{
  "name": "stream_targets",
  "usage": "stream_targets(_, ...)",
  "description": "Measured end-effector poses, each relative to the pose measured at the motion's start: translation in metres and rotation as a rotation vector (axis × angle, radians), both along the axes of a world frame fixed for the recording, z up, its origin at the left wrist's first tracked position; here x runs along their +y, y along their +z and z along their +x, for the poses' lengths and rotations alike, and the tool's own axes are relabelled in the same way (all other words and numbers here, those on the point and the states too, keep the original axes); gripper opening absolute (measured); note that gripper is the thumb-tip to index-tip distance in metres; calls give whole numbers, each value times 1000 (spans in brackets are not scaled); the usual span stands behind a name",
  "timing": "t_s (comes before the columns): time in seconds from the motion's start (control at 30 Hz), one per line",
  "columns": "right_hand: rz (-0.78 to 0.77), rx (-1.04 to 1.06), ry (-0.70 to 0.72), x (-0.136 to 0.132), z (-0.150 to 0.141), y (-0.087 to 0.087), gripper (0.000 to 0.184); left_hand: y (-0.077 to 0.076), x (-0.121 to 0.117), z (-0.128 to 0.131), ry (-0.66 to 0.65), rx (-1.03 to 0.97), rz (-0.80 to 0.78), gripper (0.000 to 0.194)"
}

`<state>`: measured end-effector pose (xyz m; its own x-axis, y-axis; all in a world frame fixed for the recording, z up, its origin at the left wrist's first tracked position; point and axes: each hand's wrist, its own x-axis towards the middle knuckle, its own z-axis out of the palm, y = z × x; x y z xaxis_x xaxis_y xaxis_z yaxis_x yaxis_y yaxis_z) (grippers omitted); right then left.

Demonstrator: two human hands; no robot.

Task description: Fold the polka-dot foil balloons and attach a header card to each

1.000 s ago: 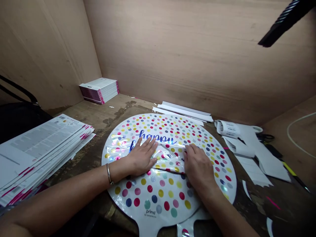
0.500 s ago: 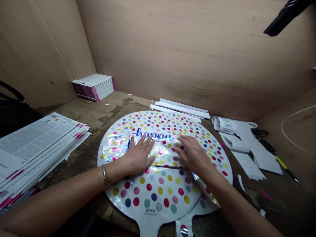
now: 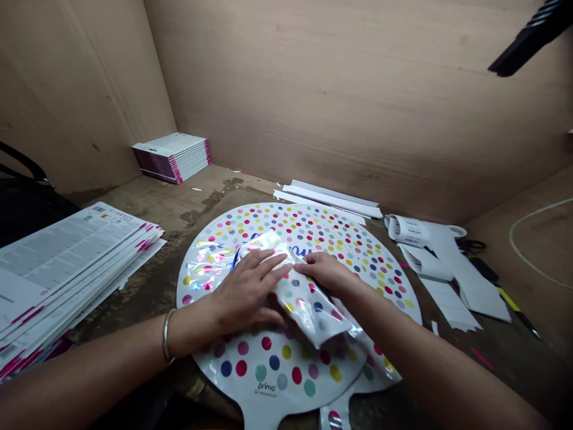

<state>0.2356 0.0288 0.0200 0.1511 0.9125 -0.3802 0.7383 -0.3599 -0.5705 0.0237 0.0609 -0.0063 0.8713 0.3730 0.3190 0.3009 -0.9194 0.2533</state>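
Flat foil balloons (image 3: pixel 268 364), white with coloured dots and blue lettering, lie overlapped on the table, with their necks toward me. On top sits a folded dotted foil balloon (image 3: pixel 308 304), tilted so that one end points down to the right. My left hand (image 3: pixel 250 286) rests on its left part, fingers stretched out and thumb apart. My right hand (image 3: pixel 324 272) pinches its upper edge between thumb and fingers. Part of the blue lettering is hidden under the fold and my hands.
Printed cards (image 3: pixel 76 257) are piled at left, and a neat stack of packs (image 3: pixel 172 156) stands in the back corner. White paper strips (image 3: pixel 331 200) lie by the back wall. At right are a label roll (image 3: pixel 409 230), scissors (image 3: pixel 472 245) and a yellow-black cutter (image 3: pixel 514 304).
The folded balloon lay level under both hands; it has been lifted and turned aslant. My right hand let go of its right end, moved left and now pinches its upper edge.
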Motion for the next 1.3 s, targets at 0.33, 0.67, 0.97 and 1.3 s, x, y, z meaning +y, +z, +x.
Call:
stream_targets(0.33,381,-274,326,-92,-11,4,60,-18,-19,-24,-98,-85,-255,22)
stream_targets(0.67,496,-169,359,-104,-23,-22,34,-17,-25,-40,-16,-157,-428,19)
stream_targets(0.97,316,-111,-104,-76,-34,-11,23,-10,-32,-24,485,-11,-390,15)
stream_targets(1.3,269,-385,-209,-72,-46,-17,12,0,-17,-15,449,35,-463,3)
